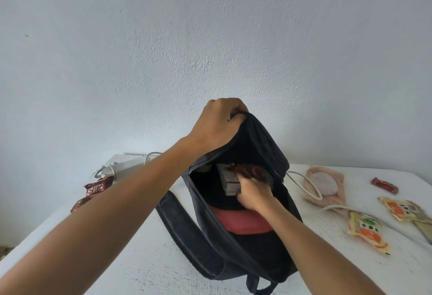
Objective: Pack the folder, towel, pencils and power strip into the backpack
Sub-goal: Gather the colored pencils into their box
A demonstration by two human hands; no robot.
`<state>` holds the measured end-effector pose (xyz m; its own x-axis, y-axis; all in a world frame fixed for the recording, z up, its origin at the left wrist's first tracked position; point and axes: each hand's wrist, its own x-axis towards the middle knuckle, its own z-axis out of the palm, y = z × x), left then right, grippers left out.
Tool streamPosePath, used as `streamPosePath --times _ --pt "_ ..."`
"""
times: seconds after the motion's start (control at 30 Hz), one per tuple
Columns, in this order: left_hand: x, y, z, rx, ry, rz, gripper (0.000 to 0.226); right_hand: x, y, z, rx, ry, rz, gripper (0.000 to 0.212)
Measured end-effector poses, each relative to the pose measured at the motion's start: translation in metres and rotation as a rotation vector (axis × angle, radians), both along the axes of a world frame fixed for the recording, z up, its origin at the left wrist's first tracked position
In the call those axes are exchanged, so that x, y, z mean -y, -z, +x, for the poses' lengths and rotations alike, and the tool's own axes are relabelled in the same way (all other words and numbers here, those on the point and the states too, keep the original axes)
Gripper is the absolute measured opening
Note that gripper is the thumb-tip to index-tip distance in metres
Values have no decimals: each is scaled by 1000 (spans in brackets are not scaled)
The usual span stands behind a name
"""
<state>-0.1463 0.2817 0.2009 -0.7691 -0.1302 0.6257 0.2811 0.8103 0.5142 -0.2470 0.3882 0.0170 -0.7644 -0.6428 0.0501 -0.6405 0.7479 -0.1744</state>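
Our left hand (217,126) grips the backpack (257,154) rim open near the table's (140,259) far edge while our right hand (253,193), curled, pushes the white power strip (228,179) end-down inside, its cord (308,185) trailing right.

One backpack (264,145), two orange packets (368,231) (402,208), three red wrappers (385,185) (98,186) (79,203), two hands (216,126) (254,195).

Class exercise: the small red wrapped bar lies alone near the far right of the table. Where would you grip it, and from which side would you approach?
Pinch the red bar across its narrow width at the middle, coming from above. It lies flat on the table, long and slim, with bare tabletop around it, so the fingers can probably close on both long edges unhindered.
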Motion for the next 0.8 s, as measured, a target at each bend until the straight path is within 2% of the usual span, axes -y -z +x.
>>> streamPosePath --times 0.2,0.37,0.47,0.53,0.6,0.7,0.8 --pt "-2 5 9 27 17 -12 16 -1 -2 -22 54 -4 -6 74" --pt "3 10 14 51 9 47 15 -8 5 0 -306 -31 -32 65" --pt "4 15 14 64 1 68 15 -16 5 22 -368 -151 -208 43" --pt "3 19 13 74 -10 77 14 -23 -5 38 -362 -316 -403 29" --pt "3 24 13 118 -14 129 12 -29 -21 56 -354 -462 -597 23" --pt "5 27 13 287 19 270 10 -36 -46 82 -348 -604 -834 20" --pt "8 31 10 522 122 357 13 -47 -68 95 -410 -634 -987 18"
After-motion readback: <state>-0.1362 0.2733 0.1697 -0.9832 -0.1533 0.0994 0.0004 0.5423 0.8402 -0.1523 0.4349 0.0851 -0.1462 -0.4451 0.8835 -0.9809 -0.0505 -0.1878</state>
